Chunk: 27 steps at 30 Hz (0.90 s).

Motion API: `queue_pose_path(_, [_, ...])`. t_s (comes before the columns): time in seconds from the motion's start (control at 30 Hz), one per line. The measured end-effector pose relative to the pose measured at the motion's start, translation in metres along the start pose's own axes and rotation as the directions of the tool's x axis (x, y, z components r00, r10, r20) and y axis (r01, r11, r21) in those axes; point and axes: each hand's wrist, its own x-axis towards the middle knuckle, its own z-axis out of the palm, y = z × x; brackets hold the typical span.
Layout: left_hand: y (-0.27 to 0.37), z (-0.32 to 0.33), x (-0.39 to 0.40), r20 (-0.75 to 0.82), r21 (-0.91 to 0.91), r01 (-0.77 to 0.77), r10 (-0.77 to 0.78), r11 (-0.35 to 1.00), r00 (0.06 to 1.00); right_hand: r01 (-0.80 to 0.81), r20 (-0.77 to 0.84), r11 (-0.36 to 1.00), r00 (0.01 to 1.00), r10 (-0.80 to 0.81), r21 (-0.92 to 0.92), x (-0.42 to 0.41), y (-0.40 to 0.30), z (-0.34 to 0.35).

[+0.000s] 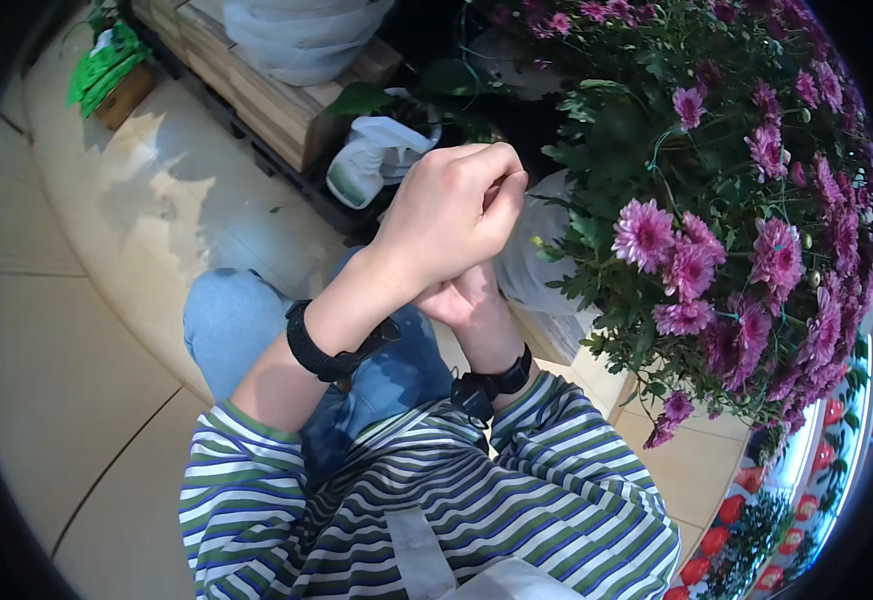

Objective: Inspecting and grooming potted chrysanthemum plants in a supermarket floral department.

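Observation:
My left hand (451, 206) is curled in front of me, thumb against the bent forefinger, with nothing visible between them. Below and behind it, my right hand (470, 296) is mostly covered; only its heel and part of the palm show. The two hands overlap, and the right fingers are hidden. Right of them spreads a bushy chrysanthemum plant (688, 266) with pink-purple blooms and thin green ties. Its pale translucent pot (538, 240) is partly hidden. Just beyond my left hand stands a white spray bottle (361, 169) with some green at its bottom.
A ribbed white pot (301, 41) stands on a wooden stand (279, 105) with a black base. Upper left, a small wooden box (123, 97) holds something bright green. Pale tiles (106, 337) cover the floor. Red round decorations (714, 540) line the lower right.

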Motion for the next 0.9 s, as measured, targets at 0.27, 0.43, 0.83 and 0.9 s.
queue_pose_path(0.27, [-0.030,0.032,0.016,0.373,0.092,-0.062,0.023,0.994,0.928,-0.018,-0.198,0.905,0.977,-0.074,-0.425,-0.092,-0.035,-0.016])
queue_pose_path(0.43, [-0.041,0.047,0.024,0.541,-0.031,-0.014,0.029,0.999,0.840,0.097,-0.310,0.881,0.913,-0.263,-0.463,-0.159,-0.043,-0.037])
queue_pose_path(0.83, [-0.064,0.070,0.025,0.563,-0.188,0.151,-0.019,0.970,0.826,0.269,-0.277,0.380,0.350,-0.895,-0.885,-0.208,-0.084,-0.083])
queue_pose_path(0.9, [-0.071,0.073,0.021,0.636,-0.105,0.084,0.002,0.991,0.772,0.293,-0.296,0.407,0.357,-0.886,-0.865,-0.208,-0.085,-0.090])
